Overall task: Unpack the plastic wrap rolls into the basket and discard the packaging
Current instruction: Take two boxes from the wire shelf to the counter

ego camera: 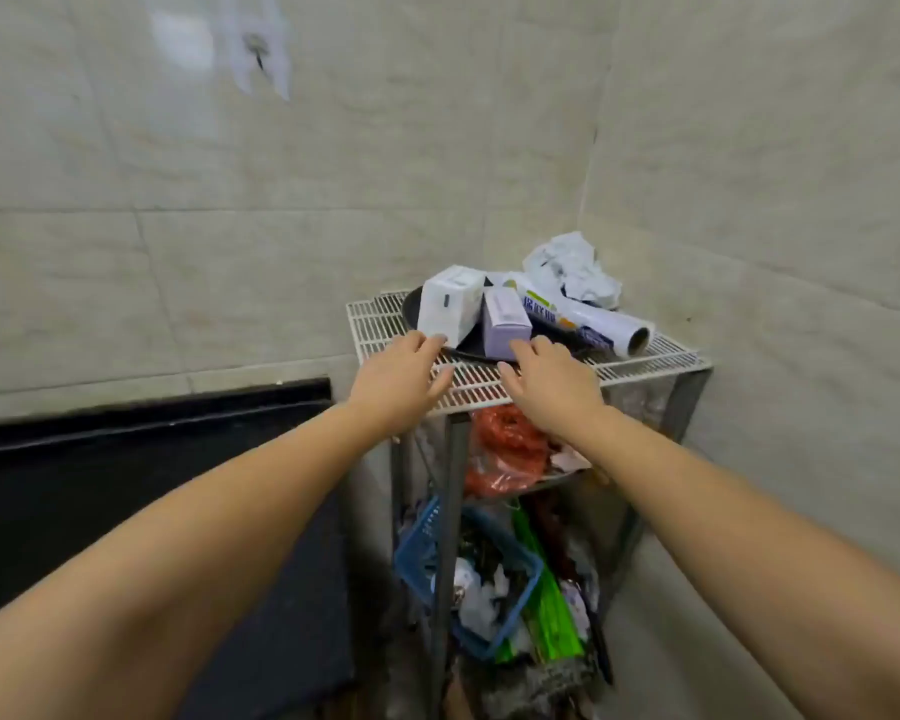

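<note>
A black round basket [411,311] sits on the white wire top shelf [375,324] of a corner rack. In it lean a white box [448,301] and a pale purple box [505,319]. A printed plastic wrap roll [588,319] lies across the basket's right side, its open end pointing right. My left hand [401,376] reaches in with fingers apart, fingertips touching the white box's lower edge. Just below the purple box my right hand [552,381] is spread open and holds nothing.
Crumpled white packaging [572,267] lies at the back corner of the shelf. Below hang an orange plastic bag [505,449] and a blue basket [422,553] full of clutter, with green items beside it. A black counter [152,459] stands to the left. Tiled walls close the corner.
</note>
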### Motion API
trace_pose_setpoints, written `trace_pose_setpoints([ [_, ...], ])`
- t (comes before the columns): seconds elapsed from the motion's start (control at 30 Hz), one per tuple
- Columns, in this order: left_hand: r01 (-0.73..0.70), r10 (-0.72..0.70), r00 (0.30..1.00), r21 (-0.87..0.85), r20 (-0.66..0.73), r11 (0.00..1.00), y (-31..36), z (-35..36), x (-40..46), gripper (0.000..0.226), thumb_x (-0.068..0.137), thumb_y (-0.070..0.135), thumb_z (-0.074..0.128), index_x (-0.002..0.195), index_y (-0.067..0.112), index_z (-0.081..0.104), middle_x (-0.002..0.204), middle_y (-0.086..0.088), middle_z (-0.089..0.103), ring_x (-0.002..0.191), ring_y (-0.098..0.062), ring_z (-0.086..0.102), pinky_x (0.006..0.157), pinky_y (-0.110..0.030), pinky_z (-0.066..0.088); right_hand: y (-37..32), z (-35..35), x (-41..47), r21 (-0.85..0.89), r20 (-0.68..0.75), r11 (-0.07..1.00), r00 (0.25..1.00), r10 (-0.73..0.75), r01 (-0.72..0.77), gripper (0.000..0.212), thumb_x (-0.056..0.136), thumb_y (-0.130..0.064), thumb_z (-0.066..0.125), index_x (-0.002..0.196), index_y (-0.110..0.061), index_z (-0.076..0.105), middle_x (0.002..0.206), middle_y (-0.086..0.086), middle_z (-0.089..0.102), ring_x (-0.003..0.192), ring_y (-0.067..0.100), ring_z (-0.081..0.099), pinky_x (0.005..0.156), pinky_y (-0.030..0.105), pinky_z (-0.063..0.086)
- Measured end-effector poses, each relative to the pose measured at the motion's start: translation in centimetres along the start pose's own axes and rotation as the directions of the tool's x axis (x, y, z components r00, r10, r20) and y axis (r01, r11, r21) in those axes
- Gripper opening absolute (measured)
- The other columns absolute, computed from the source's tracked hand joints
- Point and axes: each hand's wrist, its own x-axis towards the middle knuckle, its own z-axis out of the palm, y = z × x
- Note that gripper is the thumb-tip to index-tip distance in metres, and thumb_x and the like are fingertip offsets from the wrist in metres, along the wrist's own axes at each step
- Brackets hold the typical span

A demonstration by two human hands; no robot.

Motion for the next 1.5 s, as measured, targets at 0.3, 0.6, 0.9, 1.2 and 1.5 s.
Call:
trace_pose_setpoints([
  [0.3, 0.348, -0.337, 0.937, -0.177, 0.087, 0.921, -2.2, 4.8, 14.0, 0.076, 0.079, 0.054, 0.057, 0.141, 0.021, 0.028, 0.132, -0.018, 0.041, 0.120, -0.038, 0.045, 0.091, -0.047, 0.046, 2.0, 4.6, 12.8, 0.155, 0.261, 0.942, 0.932, 0.251, -0.297, 0.069, 0.088, -0.060, 0.041, 0.141, -0.021, 0.024, 0.140, 0.023, 0.034, 0.117, 0.041, 0.048, 0.084, 0.044, 0.042],
  [0.6, 0.449, -0.509, 0.860, -0.419, -0.037, 0.789, -3.0, 5.8, 14.5, 0.059, 0.083, 0.034, 0.064, 0.134, 0.018, 0.041, 0.131, -0.016, 0.041, 0.107, -0.038, 0.056, 0.093, -0.043, 0.048, 3.9, 6.3, 15.8, 0.248, 0.364, 0.908, 0.901, 0.234, -0.336, 0.068, 0.086, -0.046, 0.043, 0.145, -0.017, 0.021, 0.138, 0.023, 0.041, 0.117, 0.040, 0.049, 0.081, 0.040, 0.039],
  [0.9, 0.479, -0.631, 0.738, -0.474, -0.239, 0.739, -7.2, -0.4, 9.1, 0.057, 0.084, 0.038, 0.062, 0.134, 0.020, 0.040, 0.126, -0.010, 0.044, 0.100, -0.027, 0.058, 0.086, -0.041, 0.053, -0.7, 3.4, 16.8, 0.473, 0.173, 0.875, 0.985, 0.023, -0.103, 0.060, 0.087, -0.043, 0.042, 0.140, -0.018, 0.027, 0.130, 0.024, 0.048, 0.107, 0.041, 0.052, 0.075, 0.036, 0.037],
  [1.2, 0.742, -0.781, 0.541, -0.261, -0.312, 0.618, -19.3, -8.5, -7.8, 0.059, 0.083, 0.038, 0.063, 0.135, 0.020, 0.040, 0.126, -0.012, 0.042, 0.102, -0.033, 0.057, 0.083, -0.037, 0.047, -22.5, 3.9, 13.8, 0.564, 0.197, 0.798, 0.905, -0.378, 0.211, 0.057, 0.086, -0.038, 0.044, 0.137, -0.016, 0.031, 0.128, 0.022, 0.048, 0.104, 0.041, 0.054, 0.074, 0.038, 0.039],
  [1.5, 0.869, -0.873, 0.469, -0.103, -0.138, 0.483, -30.1, -6.4, -25.5, 0.061, 0.082, 0.040, 0.062, 0.135, 0.022, 0.038, 0.125, -0.008, 0.041, 0.091, -0.028, 0.059, 0.071, -0.035, 0.049, -37.1, 15.5, 4.4, 0.407, 0.462, 0.880, 0.775, -0.431, 0.247, 0.062, 0.091, -0.041, 0.039, 0.147, -0.028, 0.016, 0.128, 0.019, 0.040, 0.094, 0.039, 0.057, 0.069, 0.036, 0.040],
])
